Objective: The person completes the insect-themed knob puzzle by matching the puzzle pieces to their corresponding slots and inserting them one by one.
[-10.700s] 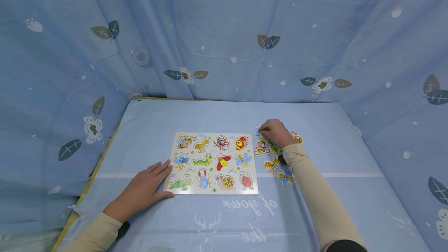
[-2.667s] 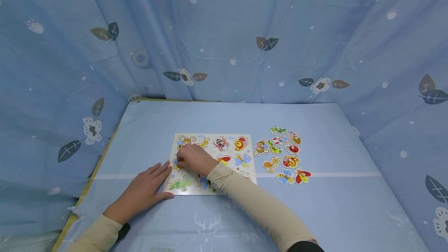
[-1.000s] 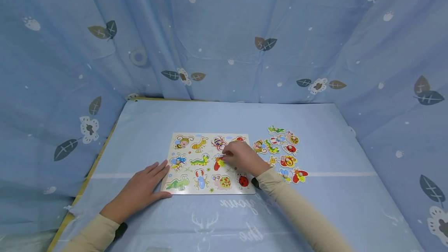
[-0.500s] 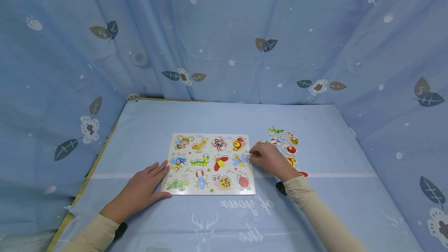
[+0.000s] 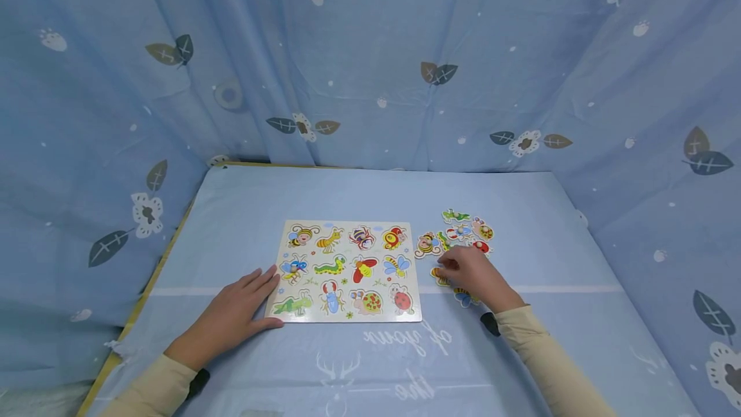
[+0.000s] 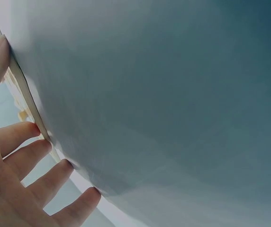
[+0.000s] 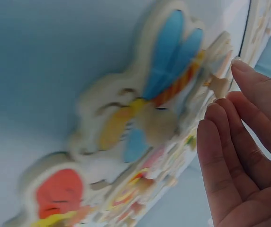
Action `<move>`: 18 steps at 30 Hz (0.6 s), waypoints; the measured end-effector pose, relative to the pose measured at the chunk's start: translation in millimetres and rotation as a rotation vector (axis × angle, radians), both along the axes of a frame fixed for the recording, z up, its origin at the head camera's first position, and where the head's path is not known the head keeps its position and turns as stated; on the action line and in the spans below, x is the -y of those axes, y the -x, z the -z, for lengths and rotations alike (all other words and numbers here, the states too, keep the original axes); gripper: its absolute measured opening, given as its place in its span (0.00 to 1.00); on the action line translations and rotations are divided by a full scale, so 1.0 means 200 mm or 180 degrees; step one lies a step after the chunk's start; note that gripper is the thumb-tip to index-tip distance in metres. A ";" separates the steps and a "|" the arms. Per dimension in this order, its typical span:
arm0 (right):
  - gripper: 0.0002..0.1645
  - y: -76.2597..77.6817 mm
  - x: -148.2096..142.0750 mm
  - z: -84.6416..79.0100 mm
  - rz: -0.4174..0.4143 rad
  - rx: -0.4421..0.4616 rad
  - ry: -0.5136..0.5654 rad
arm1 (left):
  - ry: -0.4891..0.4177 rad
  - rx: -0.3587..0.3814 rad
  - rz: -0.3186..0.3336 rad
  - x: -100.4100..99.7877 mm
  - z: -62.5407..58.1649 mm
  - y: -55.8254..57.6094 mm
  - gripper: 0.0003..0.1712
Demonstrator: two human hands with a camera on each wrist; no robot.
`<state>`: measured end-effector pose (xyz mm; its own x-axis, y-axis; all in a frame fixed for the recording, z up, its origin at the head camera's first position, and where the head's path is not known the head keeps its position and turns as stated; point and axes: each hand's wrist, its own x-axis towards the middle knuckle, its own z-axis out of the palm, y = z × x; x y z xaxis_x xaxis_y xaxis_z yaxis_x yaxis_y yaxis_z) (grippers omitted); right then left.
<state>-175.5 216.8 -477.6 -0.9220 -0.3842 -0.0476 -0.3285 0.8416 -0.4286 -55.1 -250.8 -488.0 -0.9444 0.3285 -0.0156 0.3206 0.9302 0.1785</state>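
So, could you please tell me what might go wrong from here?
The right hand is low among closely packed pieces, so it might knock a neighbour aside. The bee piece lies close to the board, so a stray brush could push it against the edge. The left hand is at the board's left edge only, so the far side might swing if bumped.
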 end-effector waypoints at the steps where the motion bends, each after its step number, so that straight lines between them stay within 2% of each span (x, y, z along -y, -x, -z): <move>1: 0.09 0.00 -0.01 0.01 -0.0007 0.0004 -0.0010 | -0.0002 0.0000 0.0003 0.00 0.00 0.00 0.53; 8: 0.05 -0.01 -0.04 0.05 0.0018 0.0028 0.0030 | 0.0001 0.0015 0.0022 0.00 0.00 0.01 0.53; 18: 0.04 0.00 -0.03 0.05 0.0054 -0.0004 0.0021 | -0.0015 0.0014 0.0010 0.00 0.00 0.01 0.53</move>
